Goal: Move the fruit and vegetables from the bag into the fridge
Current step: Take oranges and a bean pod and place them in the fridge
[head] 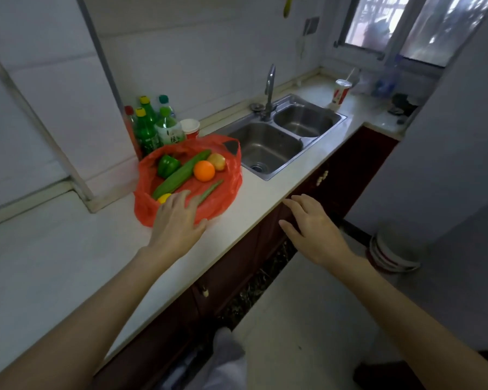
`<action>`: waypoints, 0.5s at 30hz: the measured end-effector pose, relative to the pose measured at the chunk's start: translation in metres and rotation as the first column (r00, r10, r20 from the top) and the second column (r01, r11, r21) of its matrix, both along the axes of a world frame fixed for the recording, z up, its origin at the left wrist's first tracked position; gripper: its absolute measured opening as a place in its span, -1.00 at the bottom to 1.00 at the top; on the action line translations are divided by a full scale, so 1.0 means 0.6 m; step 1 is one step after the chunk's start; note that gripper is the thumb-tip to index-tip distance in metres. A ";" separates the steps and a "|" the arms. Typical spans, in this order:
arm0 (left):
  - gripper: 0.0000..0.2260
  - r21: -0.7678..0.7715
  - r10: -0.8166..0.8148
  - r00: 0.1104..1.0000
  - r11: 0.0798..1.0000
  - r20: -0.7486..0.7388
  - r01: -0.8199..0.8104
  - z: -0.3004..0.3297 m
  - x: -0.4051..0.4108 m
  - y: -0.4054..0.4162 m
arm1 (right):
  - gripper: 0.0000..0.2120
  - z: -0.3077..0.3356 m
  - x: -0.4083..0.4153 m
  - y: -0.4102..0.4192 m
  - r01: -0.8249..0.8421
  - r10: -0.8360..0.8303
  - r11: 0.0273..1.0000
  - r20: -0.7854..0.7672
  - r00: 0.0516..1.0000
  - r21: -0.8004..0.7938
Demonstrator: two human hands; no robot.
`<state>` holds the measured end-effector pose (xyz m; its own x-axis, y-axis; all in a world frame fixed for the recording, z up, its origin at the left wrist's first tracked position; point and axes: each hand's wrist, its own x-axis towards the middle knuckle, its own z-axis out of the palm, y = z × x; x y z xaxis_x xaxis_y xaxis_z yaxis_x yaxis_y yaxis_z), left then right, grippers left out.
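The left hand (178, 216), fingers spread and relaxed, lies over the near rim of the red bag (223, 198) on the counter (54, 263), holding nothing. Just beyond its fingertips lie a lemon (163, 197), cucumber (181, 174), green pepper (167, 165), orange (204, 170) and apple (217, 161). The right hand (313, 223) hovers open past the counter edge.

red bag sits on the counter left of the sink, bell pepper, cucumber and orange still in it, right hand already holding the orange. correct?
Not quite. The right hand holds nothing: it hovers open over the counter edge, apart from the bag. The head view shows the orange still lying in the red bag beside the cucumber and bell pepper. The rest is right.
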<state>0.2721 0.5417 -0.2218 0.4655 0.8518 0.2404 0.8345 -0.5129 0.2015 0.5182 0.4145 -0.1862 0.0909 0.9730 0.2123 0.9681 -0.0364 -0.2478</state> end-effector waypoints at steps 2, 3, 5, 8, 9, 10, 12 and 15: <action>-0.54 -0.037 0.041 0.999 0.998 0.021 -0.041 -0.029 0.006 0.035 | -0.53 -0.024 0.002 0.060 -0.038 0.038 0.999 -0.006 0.999 -0.025; -0.54 -0.061 0.061 0.998 0.996 0.025 -0.059 -0.043 0.009 0.052 | -0.53 -0.037 -0.001 0.091 -0.064 0.063 0.997 -0.012 0.998 -0.043; -0.54 -0.105 0.096 0.995 0.990 0.026 -0.093 -0.065 0.015 0.087 | -0.52 -0.060 -0.009 0.153 -0.109 0.108 0.991 -0.024 0.994 -0.073; -0.54 -0.147 0.161 0.986 0.977 0.047 -0.152 -0.091 0.025 0.136 | -0.52 -0.085 -0.020 0.234 -0.172 0.169 0.980 -0.042 0.985 -0.099; -0.54 -0.162 0.181 0.983 0.972 0.045 -0.171 -0.098 0.027 0.149 | -0.52 -0.092 -0.021 0.258 -0.196 0.193 0.976 -0.045 0.980 -0.097; -0.53 -0.176 0.198 0.979 0.966 0.038 -0.189 -0.106 0.030 0.163 | -0.53 -0.099 -0.021 0.281 -0.220 0.217 0.971 -0.047 0.975 -0.095; -0.53 -0.202 0.228 0.974 0.954 0.016 -0.220 -0.121 0.033 0.185 | -0.54 -0.114 -0.019 0.323 -0.263 0.258 0.960 -0.059 0.964 -0.093; -0.54 -0.227 0.269 0.963 0.938 0.003 -0.262 -0.141 0.039 0.213 | -0.56 -0.133 -0.012 0.379 -0.314 0.304 0.944 -0.099 0.947 -0.100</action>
